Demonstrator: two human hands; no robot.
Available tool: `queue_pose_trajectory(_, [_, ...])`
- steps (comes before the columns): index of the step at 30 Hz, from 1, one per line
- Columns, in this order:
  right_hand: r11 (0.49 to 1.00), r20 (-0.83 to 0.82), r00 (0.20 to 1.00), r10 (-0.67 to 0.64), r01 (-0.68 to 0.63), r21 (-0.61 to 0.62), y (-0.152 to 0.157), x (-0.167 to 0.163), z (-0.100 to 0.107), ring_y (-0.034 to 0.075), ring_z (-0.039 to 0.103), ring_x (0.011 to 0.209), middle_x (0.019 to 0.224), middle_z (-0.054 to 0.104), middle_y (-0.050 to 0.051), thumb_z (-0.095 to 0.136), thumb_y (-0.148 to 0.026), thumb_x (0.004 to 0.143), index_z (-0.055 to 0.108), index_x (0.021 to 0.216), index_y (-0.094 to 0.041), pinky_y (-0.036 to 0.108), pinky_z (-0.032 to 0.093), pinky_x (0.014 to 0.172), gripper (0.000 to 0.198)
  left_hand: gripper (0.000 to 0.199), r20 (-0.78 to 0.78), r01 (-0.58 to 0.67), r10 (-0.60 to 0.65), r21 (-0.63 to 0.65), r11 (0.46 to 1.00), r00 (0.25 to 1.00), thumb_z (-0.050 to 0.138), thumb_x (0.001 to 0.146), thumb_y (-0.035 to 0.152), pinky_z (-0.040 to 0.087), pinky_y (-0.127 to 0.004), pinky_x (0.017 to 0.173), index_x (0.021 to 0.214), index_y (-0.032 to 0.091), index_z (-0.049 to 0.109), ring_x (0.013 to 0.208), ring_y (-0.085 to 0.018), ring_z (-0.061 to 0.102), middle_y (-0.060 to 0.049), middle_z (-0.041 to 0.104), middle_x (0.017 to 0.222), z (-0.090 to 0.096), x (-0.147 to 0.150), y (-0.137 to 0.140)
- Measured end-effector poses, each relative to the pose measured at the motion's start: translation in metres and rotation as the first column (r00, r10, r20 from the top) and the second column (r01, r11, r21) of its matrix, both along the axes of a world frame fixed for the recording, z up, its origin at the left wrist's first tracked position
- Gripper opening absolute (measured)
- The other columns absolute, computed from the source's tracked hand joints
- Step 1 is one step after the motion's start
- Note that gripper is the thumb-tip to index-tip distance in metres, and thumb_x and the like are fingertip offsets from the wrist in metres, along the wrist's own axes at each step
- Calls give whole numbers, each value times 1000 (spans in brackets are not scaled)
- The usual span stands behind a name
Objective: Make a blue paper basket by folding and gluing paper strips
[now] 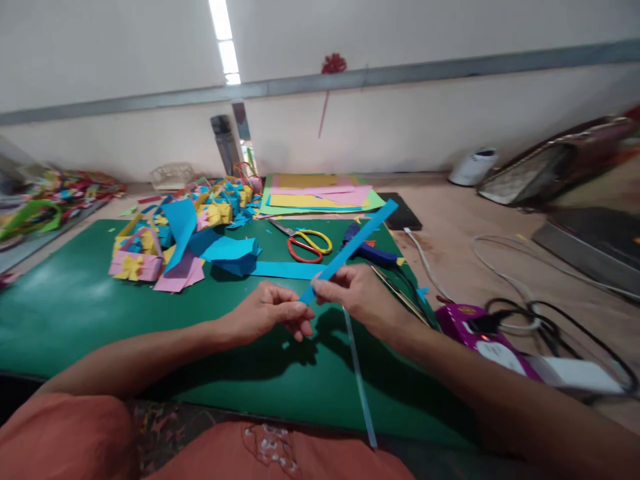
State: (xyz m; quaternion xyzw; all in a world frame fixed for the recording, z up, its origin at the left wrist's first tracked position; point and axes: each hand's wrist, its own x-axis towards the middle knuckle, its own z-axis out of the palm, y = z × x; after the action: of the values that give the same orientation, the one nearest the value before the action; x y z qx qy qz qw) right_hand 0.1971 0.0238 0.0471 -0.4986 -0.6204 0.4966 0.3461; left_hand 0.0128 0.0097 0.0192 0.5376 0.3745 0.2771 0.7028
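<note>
Holding a blue paper strip [350,248] between both hands, I note the following. My left hand [267,313] is closed, fingertips pinched on the strip's lower end. My right hand [357,297] is likewise closed on the same end, thumb and forefinger clamped just beside the left fingertips; the two hands almost touch. The strip rises from the pinch up and to the right, tilted, its free end in the air above the far right corner of the green cutting mat [75,307].

A second, thinner pale blue strip [360,380] hangs from below the right hand toward the near edge of the mat; I cannot tell which fingers hold it.

On the mat, beyond the hands, lie scissors with red and yellow handles [307,245], a flat blue paper piece [285,269] near them, and a blue-handled tool [367,250] partly behind the raised strip. At the far left of the mat stands a heap of paper baskets and scraps [175,240]. A stack of coloured paper sheets [320,193] lies past the mat's far edge. On the worktop [450,227] to the right sit a purple device [463,323] and tangled black cables [550,327].
</note>
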Motion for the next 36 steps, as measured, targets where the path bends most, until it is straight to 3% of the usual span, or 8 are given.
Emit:
queue_pose_trajectory(7, [996,117,990,80,-83,26,-7,-7,2,14,52,55,53,60,2,57,-37,70,58,48,-17,26,38,56,30,36,-70,22,-9,186,982,998,62,75,44,48,-23,59,69,9,64,56,-11,58,-7,66,66,-3,0,2])
queue_pose_trajectory(12, [994,62,998,13,-19,105,-6,-5,5,14,52,57,54,57,0,56,-40,73,57,49,-19,27,39,59,31,33,-248,100,9,420,902,969,51,83,37,46,-21,59,70,10,66,60,-12,59,-6,66,65,-4,-10,2])
queue_pose_trajectory(15, [979,-18,994,-105,107,171,-2,0,5,15,53,60,55,58,0,59,-40,72,58,50,-20,27,40,65,30,35,-421,133,192,629,766,886,45,88,33,45,-19,57,72,10,66,61,-11,59,-5,67,67,-9,-28,10])
queue_pose_trajectory(18, [979,-72,989,-126,135,155,3,2,1,15,53,60,55,58,0,59,-42,73,58,51,-20,28,41,66,31,34,-567,324,575,818,475,590,39,90,27,45,-21,60,73,13,66,61,-12,58,-4,67,67,-19,-50,25])
queue_pose_trajectory(20, [984,-53,994,-95,101,145,3,1,-2,15,52,59,54,57,0,59,-43,74,57,49,-20,27,40,64,33,30,-548,338,669,836,432,503,39,89,23,47,-28,74,83,13,66,81,-18,61,-10,69,88,-26,-62,37])
queue_pose_trajectory(24, [988,-56,997,-54,61,140,0,-3,-3,14,52,57,53,56,0,58,-41,74,56,48,-20,25,41,60,33,27,-551,360,737,829,429,391,40,90,23,45,-38,86,101,14,63,100,-24,57,-14,63,112,-31,-74,53])
queue_pose_trajectory(29, [991,-40,998,-50,55,125,-2,-3,-2,14,53,57,53,58,0,58,-40,73,57,49,-20,25,42,59,31,28,-605,345,745,788,511,279,48,86,22,47,-40,83,111,14,60,99,-27,57,-14,63,109,-30,-81,66])
queue_pose_trajectory(36, [996,-56,997,-46,50,80,-2,-2,-6,14,55,56,54,59,0,59,-40,73,58,52,-20,24,43,59,29,28,-618,184,726,785,591,302,53,83,17,46,-34,86,110,17,61,98,-23,60,-12,63,112,-29,-89,83])
